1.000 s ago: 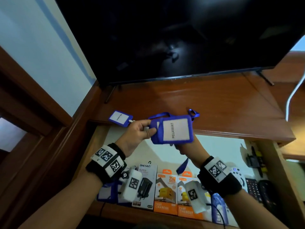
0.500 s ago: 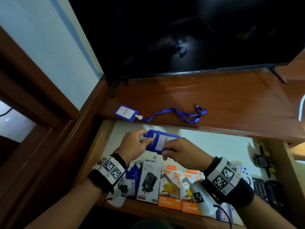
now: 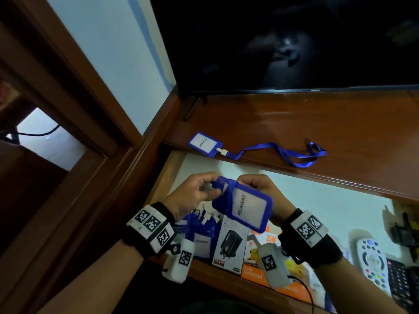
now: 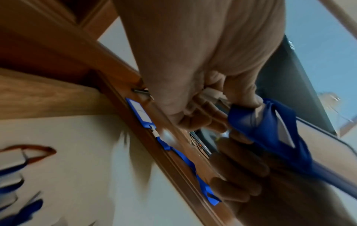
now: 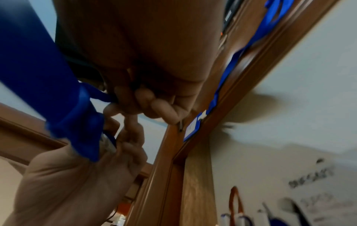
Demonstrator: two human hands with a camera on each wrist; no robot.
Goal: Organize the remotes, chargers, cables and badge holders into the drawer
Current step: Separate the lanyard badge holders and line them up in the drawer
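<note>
Both hands hold a blue badge holder [image 3: 246, 206] with its lanyard wrapped round it, above the open drawer [image 3: 306, 196]. My left hand [image 3: 199, 192] pinches its upper left end, where the white clip [image 4: 211, 94] shows. My right hand [image 3: 256, 184] grips the top edge and lanyard [image 5: 100, 94] from behind. A second blue badge holder [image 3: 205, 142] lies on the wooden shelf [image 3: 317, 123] with its lanyard [image 3: 294, 155] stretched to the right. More badge holders [image 3: 203, 240] stand in the drawer's front left.
Boxed chargers, one black-and-white [image 3: 230, 242] and orange ones [image 3: 258, 264], stand in a row along the drawer front. A white remote [image 3: 371, 261] and dark remotes [image 3: 400, 284] lie at the right. A TV screen [image 3: 294, 41] stands on the shelf.
The held badge holder came down from shelf level into the drawer, then lifted slightly and tilted so its window faces up. The other holder on the shelf has not moved.
</note>
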